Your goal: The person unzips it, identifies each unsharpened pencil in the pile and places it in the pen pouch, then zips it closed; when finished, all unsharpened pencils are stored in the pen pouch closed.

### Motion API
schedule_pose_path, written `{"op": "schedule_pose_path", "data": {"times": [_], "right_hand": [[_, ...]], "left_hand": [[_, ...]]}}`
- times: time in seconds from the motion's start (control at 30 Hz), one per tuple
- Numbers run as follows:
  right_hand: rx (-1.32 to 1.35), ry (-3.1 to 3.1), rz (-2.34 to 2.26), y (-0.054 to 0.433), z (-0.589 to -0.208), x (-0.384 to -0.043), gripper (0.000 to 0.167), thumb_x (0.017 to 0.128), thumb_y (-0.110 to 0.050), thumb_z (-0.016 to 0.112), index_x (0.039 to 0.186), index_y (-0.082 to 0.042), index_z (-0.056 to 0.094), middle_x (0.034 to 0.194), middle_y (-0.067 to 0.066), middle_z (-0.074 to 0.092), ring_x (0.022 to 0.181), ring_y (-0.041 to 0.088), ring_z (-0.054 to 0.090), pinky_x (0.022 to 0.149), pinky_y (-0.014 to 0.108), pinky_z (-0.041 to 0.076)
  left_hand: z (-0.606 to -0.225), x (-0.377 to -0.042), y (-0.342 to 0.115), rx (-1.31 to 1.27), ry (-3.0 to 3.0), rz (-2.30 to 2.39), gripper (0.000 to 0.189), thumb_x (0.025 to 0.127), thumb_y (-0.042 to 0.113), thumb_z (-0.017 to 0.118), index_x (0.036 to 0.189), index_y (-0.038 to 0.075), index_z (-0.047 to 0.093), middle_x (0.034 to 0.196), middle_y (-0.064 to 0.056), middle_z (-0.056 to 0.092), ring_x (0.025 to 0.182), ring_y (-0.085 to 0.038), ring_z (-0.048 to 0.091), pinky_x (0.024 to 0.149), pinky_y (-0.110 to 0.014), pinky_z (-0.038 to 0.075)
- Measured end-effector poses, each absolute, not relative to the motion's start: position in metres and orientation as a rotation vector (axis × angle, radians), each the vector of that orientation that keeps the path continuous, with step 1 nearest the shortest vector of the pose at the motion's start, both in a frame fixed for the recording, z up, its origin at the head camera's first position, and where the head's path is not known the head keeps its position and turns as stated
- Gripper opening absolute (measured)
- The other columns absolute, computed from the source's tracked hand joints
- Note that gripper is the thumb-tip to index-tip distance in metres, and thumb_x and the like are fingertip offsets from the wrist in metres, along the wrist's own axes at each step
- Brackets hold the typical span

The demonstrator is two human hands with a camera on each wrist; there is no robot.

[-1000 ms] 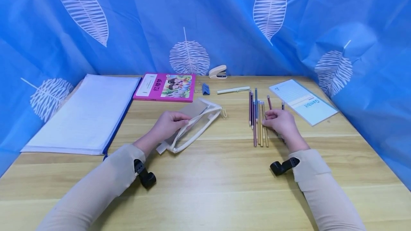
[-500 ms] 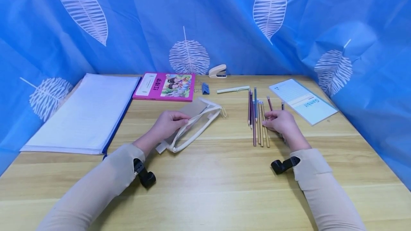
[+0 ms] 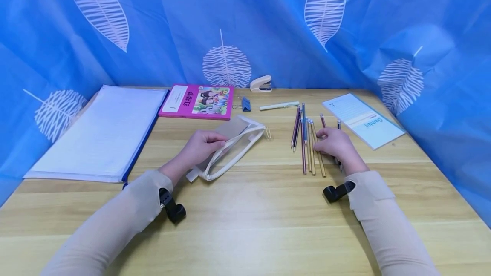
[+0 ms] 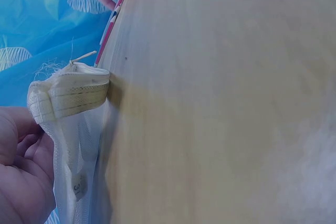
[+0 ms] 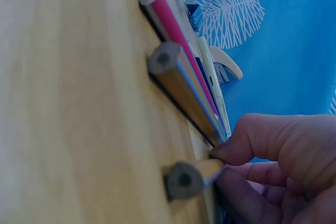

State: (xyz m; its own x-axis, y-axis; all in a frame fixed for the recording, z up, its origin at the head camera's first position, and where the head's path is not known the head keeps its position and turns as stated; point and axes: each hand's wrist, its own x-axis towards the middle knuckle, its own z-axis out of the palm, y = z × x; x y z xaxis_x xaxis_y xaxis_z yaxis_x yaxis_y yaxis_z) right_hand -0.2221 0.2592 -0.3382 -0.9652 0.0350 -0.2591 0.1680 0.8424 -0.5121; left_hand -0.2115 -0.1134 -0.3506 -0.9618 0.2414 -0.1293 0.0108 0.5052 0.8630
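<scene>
My left hand [image 3: 201, 148] pinches the upper edge of a see-through white mesh zip pouch [image 3: 232, 129], whose mouth gapes toward the right. In the left wrist view its zip end [image 4: 79, 95] stands up beside the fingers. My right hand [image 3: 339, 146] is at the right side of a loose bunch of pencils and pinches a gold pencil [image 3: 321, 165] between thumb and finger. That pencil lies slanted, its flat end facing the right wrist camera. Another gold pencil [image 5: 186, 93] and a pink-red pencil [image 5: 178, 30] lie alongside. Dark purple pencils [image 3: 296, 127] lean at the bunch's left.
A blue-edged white mesh folder [image 3: 99, 135] lies at left. Behind the pouch are a pink book [image 3: 195, 102], a blue binder clip [image 3: 246, 104], a white stapler [image 3: 261, 84] and a pale green stick-like item [image 3: 279, 106]. A Gambit pad [image 3: 364, 120] lies at right.
The gold pencil in my right hand has swung its near end slightly right. The dark purple pencils at the left of the bunch have tilted leftward. My left hand keeps its place on the pouch.
</scene>
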Motion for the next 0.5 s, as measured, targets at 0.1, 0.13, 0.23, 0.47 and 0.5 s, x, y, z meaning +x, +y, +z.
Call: {"op": "schedule_pose_path", "data": {"times": [0.1, 0.13, 0.23, 0.47, 0.5], "right_hand": [[0.144, 2.793, -0.757, 0.2583, -0.3376, -0.2232, 0.057, 0.080, -0.021, 0.063, 0.130, 0.001, 0.047, 0.115, 0.021, 0.058, 0.082, 0.025, 0.059, 0.072, 0.037, 0.045], [0.147, 2.791, -0.752, 0.2576, -0.3371, -0.2234, 0.057, 0.080, -0.021, 0.062, 0.130, 0.002, 0.047, 0.115, 0.022, 0.058, 0.081, 0.024, 0.059, 0.070, 0.036, 0.045], [0.150, 2.794, -0.743, 0.2561, -0.3361, -0.2240, 0.056, 0.081, -0.021, 0.061, 0.130, 0.003, 0.047, 0.119, 0.023, 0.055, 0.085, 0.026, 0.056, 0.069, 0.035, 0.045], [0.182, 2.783, -0.792, 0.2544, -0.3341, -0.2217, 0.054, 0.082, -0.021, 0.062, 0.127, 0.004, 0.047, 0.121, 0.025, 0.051, 0.093, 0.031, 0.053, 0.072, 0.038, 0.046], [0.194, 2.770, -0.810, 0.2551, -0.3338, -0.2209, 0.055, 0.082, -0.022, 0.062, 0.128, 0.005, 0.046, 0.120, 0.025, 0.052, 0.091, 0.030, 0.053, 0.071, 0.037, 0.046]], "left_hand": [[-0.3505, -0.2115, -0.1132, 0.218, 2.521, 1.443, 0.022, 0.091, 0.018, 0.060, 0.110, 0.012, 0.069, 0.115, -0.007, 0.065, 0.110, -0.022, 0.053, 0.092, -0.039, 0.042], [-0.3504, -0.2115, -0.1131, 0.219, 2.524, 1.443, 0.022, 0.091, 0.018, 0.060, 0.110, 0.012, 0.069, 0.115, -0.007, 0.065, 0.110, -0.022, 0.053, 0.093, -0.039, 0.042], [-0.3504, -0.2114, -0.1125, 0.231, 2.532, 1.444, 0.022, 0.090, 0.017, 0.060, 0.109, 0.011, 0.069, 0.115, -0.007, 0.065, 0.111, -0.022, 0.053, 0.093, -0.040, 0.042], [-0.3496, -0.2099, -0.1111, 0.223, 2.537, 1.457, 0.021, 0.090, 0.017, 0.060, 0.108, 0.012, 0.070, 0.113, -0.006, 0.066, 0.108, -0.021, 0.053, 0.092, -0.039, 0.042], [-0.3498, -0.2100, -0.1108, 0.226, 2.535, 1.458, 0.021, 0.090, 0.017, 0.060, 0.108, 0.012, 0.070, 0.113, -0.006, 0.066, 0.108, -0.021, 0.053, 0.092, -0.039, 0.042]]}}
